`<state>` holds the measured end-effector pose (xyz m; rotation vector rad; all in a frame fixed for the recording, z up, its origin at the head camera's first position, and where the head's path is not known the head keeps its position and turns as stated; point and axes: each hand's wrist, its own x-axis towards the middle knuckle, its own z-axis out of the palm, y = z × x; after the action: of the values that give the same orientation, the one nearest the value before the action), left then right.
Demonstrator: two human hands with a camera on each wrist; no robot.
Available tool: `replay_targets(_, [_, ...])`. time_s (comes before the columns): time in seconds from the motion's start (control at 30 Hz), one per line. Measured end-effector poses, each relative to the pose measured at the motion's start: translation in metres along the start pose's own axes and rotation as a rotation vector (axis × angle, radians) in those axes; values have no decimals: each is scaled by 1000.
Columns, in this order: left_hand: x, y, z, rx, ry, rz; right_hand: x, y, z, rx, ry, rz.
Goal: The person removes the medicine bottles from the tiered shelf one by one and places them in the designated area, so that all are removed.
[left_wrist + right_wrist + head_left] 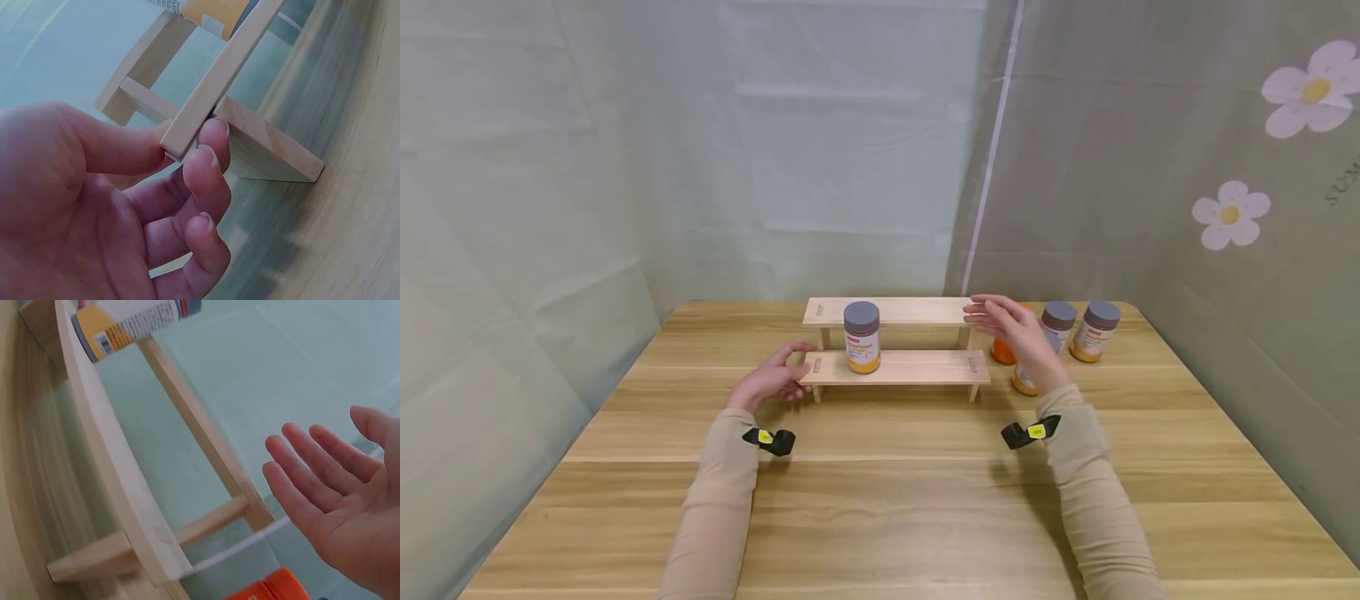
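A two-tier wooden shelf rack stands on the table, with a grey-lidded jar upright on its lower board. My left hand pinches the left end of that lower board. In the left wrist view the thumb lies on one face of the board and the curled fingers on the other. My right hand is beside the right end of the upper board, its fingers extended and holding nothing. The right wrist view shows this palm apart from the rack.
Right of the rack stand several jars: an orange one and grey-lidded ones, including a jar at the far right and a jar partly behind my right hand. Curtains hang behind and beside the wooden table.
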<state>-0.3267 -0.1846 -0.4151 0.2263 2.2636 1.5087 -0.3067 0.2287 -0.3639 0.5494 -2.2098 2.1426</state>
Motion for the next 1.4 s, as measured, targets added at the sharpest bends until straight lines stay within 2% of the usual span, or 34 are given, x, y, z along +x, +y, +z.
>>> replay_targets(0.2, [1,-1,0,-1,3,-6,1,0,12,-27,-31,81])
replay_targets(0.37, [0,0,0,-2,1,-6,3,0,20,24,-51,134])
replay_targets(0.57, [-2,2,0,-9,-2,-5,4,-1,24,84,-62,132])
replay_targets(0.7, [-1,0,-1,-11,-8,2,5,0,26,79,-85,127])
replay_targets(0.83, [1,-1,-1,-12,-10,6,4,0,31,93,-97,158])
replay_targets(1.1, [1,1,1,-14,-16,1,5,-1,42,202,-77,194])
replay_targets(1.4, [-1,2,0,-9,-10,-3,14,9,61,220,-67,237])
